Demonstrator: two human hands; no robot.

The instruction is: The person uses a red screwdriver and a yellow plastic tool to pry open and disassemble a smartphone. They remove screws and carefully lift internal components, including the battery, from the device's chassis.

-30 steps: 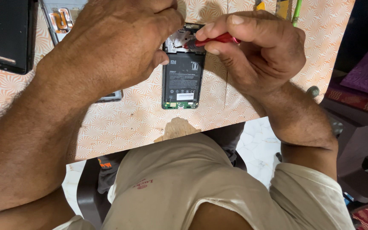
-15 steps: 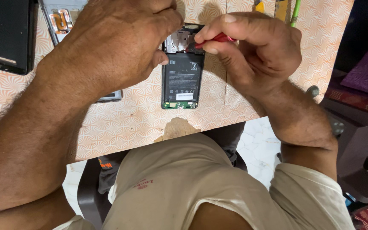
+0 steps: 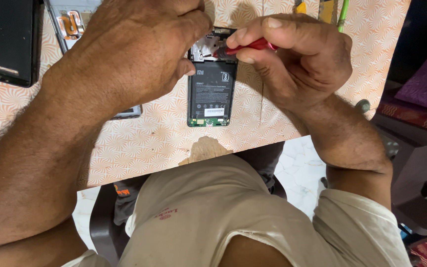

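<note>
The opened phone (image 3: 212, 81) lies flat on the patterned table (image 3: 164, 143), back cover off, its black battery facing up at me. It sits between my two hands, its top end under my fingertips and its bottom end, with a strip of green circuit board, nearest my body. Its long axis runs straight away from me, top end pointing to the far side of the table.

My right hand (image 3: 297, 59) is closed in a tight pinch around a red-handled screwdriver (image 3: 245, 47); thumb and forefinger grip the handle, and the tip reaches left onto the exposed metal parts at the phone's top end. The tool lies nearly level, pointing toward my left hand.

My left hand (image 3: 134, 49) is curled over the phone's upper left corner, fingers bent down and pressing on its edge; whether it holds anything else under the palm I cannot tell. That hand hides most of the phone's left rim.

Beyond my left knuckles lies another phone frame (image 3: 72, 22) with copper-coloured parts, and further left a dark flat device (image 3: 6, 42). Past my right fingers, a green cable (image 3: 343, 15) and yellow-handled tools (image 3: 312, 7) sit at the table's far edge.
</note>
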